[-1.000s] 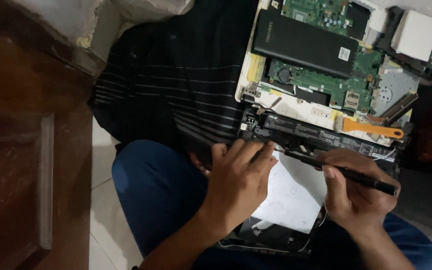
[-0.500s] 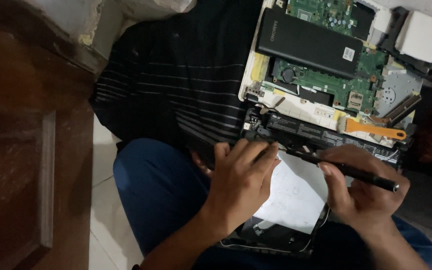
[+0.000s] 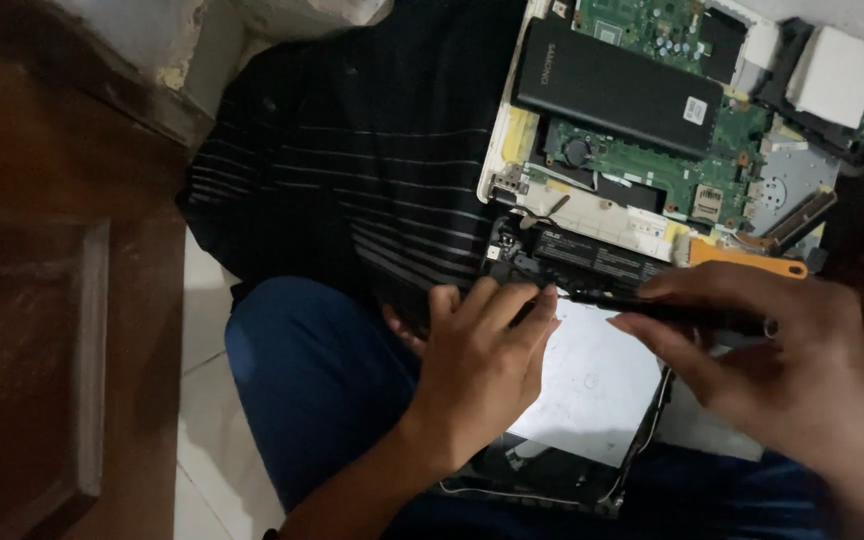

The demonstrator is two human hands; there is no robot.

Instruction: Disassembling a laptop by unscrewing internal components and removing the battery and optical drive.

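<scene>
1. Dark wooden door point(image 3: 42, 330) and pale floor tiles point(image 3: 202, 400) lie left of the left hand point(image 3: 477, 365)
2. Left hand, fingers curled, presses a black panel point(image 3: 552, 262)
3. Right hand point(image 3: 782, 370) grips a black screwdriver point(image 3: 672, 312); an opened laptop point(image 3: 652, 150) lies beyond

Blue trousers point(image 3: 312, 390), bare forearms

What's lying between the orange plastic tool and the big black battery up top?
In the head view, green circuit board and a whitish plastic strip lie between the orange tool and the black battery.
</scene>
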